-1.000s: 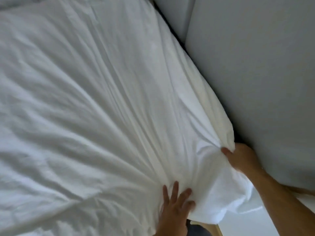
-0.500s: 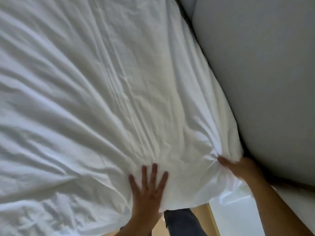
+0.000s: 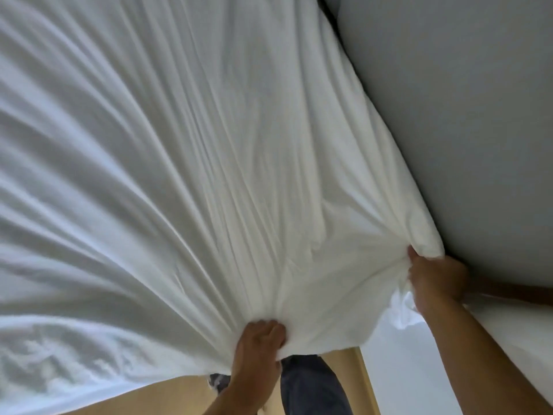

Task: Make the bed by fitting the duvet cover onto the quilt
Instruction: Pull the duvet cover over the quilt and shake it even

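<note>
- I see the cover [image 3: 209, 175], white, filling most of the head view from 7 o'clock up to 12 o'clock, spread over the bed.
- Fabric looks thin, slightly glossy. Long straight creases fan out from the two grip points toward 10 to 12 o'clock.
- Between the grips the cloth is bunched into tight pleats; further out the folds get wider and softer.
- Patch at 8 o'clock is crumpled in small irregular wrinkles, blurred, can't read more there.
- Cover's right edge runs diagonally from 1 o'clock down to 4 o'clock, right against the grey wall [image 3: 449, 115].
- I can't tell whether the quilt is inside; only the outer cloth shows.
- Left hand [image 3: 258, 339] at 6 o'clock: fingers curled over a gathered bunch of the near edge, clenched on the cover.
- Right hand [image 3: 435, 278] at 4 o'clock: grasping the cover's corner, thumb on top, cloth pinched into a knot of folds just beside the wall.
- Below the right hand a loose flap of cover hangs down, brighter than the rest.
- Both hands well apart, near edge of the cover sagging slightly between them.
- Under the near edge at 6 o'clock I see a leg [image 3: 311, 387] in dark trousers and tan floor [image 3: 167, 396].
</note>
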`<state>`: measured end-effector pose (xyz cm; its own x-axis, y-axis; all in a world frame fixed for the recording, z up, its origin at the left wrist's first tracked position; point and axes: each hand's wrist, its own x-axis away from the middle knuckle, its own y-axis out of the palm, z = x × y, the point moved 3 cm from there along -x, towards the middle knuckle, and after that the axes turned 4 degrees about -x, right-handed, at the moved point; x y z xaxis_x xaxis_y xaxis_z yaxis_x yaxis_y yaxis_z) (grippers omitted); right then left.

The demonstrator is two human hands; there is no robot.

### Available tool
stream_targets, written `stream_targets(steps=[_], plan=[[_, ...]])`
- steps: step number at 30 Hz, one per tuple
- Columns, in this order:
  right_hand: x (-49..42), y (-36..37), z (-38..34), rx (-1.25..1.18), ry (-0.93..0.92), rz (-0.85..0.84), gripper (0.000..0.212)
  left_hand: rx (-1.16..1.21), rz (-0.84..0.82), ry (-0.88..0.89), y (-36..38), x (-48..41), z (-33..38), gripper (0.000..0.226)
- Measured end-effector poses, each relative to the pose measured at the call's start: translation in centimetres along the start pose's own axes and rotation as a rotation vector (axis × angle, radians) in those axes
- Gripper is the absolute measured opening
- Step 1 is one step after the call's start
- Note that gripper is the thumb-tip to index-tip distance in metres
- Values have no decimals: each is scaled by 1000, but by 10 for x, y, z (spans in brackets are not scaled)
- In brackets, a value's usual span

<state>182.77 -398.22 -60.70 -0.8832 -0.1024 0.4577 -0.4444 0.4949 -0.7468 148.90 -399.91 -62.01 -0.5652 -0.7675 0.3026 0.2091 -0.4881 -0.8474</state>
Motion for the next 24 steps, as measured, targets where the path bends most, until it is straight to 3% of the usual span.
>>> stream_targets(steps=[3, 6, 8, 10, 12, 14, 16, 18, 20, 22, 23, 24], plan=[[13, -23, -2, -65, -49, 11, 61, 3, -130, 13, 12, 4, 3, 55], [38, -32, -20, -89, -62, -184, 59, -165, -364, 12, 15, -19, -6, 41], [57, -36, -39, -61, -155, -274, 60, -22, -482, -45, -1, -42, -3, 33], [86, -37, -54, 6, -361, -299, 47, 336, -325, -219, -43, -64, 2, 18], [129, -34, -67, 60, -603, -346, 34, 657, -6, -368, -105, -95, 3, 34], [185, -22, -79, 181, -814, -488, 39, 764, 18, -372, -160, -133, 16, 75], [241, 1, -86, 379, -1022, -593, 55, 496, -97, -316, -202, -161, 32, 120], [289, 21, -88, 482, -1141, -632, 69, 175, -103, -360, -222, -173, 27, 132], [323, 42, -87, 522, -1194, -672, 74, 67, -17, -462, -234, -171, -2, 106], [348, 59, -91, 609, -1200, -664, 83, 198, 65, -536, -246, -161, -48, 68], [357, 67, -94, 646, -1219, -605, 90, 299, 106, -559, -250, -151, -70, 58], [374, 79, -101, 672, -1180, -650, 94, 375, 159, -574, -257, -138, -100, 52]])
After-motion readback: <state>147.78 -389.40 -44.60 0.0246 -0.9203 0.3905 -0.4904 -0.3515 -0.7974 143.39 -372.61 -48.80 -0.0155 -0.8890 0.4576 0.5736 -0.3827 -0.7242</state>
